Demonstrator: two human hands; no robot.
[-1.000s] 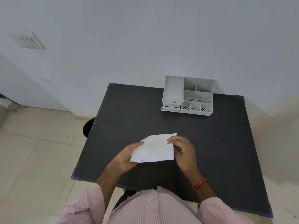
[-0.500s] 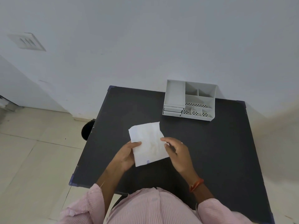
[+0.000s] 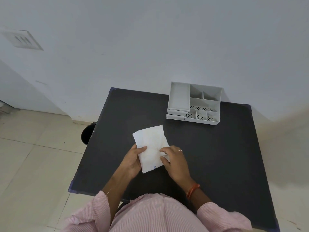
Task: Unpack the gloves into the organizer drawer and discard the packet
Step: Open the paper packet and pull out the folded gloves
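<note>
A flat white paper glove packet (image 3: 150, 144) is held upright-lengthwise over the black table (image 3: 217, 156), with small blue print at its near edge. My left hand (image 3: 132, 160) grips its left edge, thumb on top. My right hand (image 3: 173, 160) pinches the packet's right near edge with its fingertips. The gloves inside are hidden. The light grey organizer (image 3: 194, 102) stands at the table's far edge against the wall, with two small drawers (image 3: 176, 114) shut at its left front.
A dark round bin (image 3: 87, 135) sits on the tiled floor just beyond the table's left edge. A white wall rises behind the table. My pink striped sleeves and shirt fill the bottom of the view.
The packet has turned from lying crosswise to pointing away from me. My right hand shifted from its top edge to its right near edge.
</note>
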